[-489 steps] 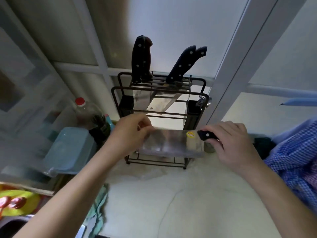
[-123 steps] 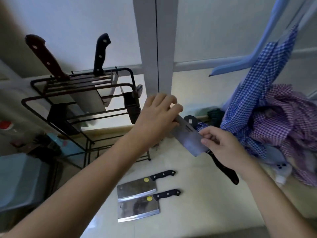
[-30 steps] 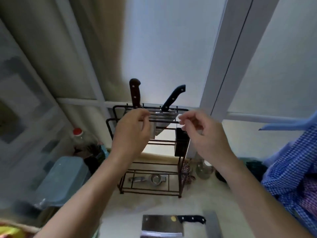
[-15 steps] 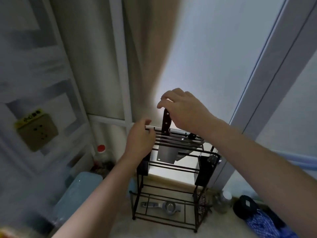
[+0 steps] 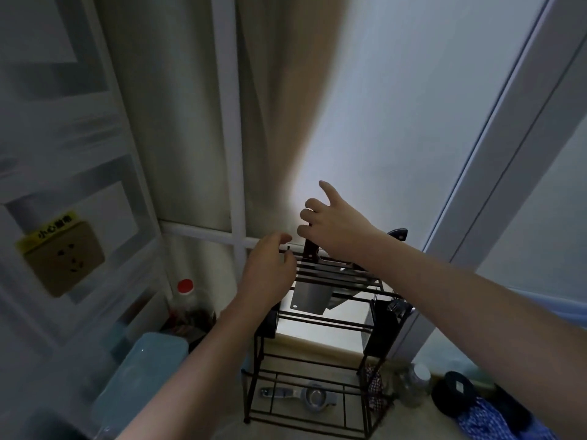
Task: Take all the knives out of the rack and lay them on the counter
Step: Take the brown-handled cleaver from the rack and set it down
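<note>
The right hand (image 5: 333, 223) is closing around the dark reddish handle (image 5: 309, 250) of the broad steel cleaver (image 5: 309, 300) near the middle of the frame, three fingers curling onto it while the index finger is sticking out loose. The left hand (image 5: 270, 274) is hovering half open, fingers curved, at the left end of the black wire knife rack (image 5: 317, 369); whether it is touching the top bars I cannot tell.

The cleaver is hanging blade down between the rack's upper bars, and a second knife with a black handle (image 5: 397, 234) is leaning in a slot just right of it, partly hidden behind the right wrist.

To do this lift well, the right hand is probably needing all its fingers on the handle before pulling, and a draw along the slot so the blade is not scraping the bars or knocking the neighbouring knife. The left hand would be best pressing the frame down, well clear of the edge. The pale worktop (image 5: 228, 430) is showing only at the bottom of the frame.
</note>
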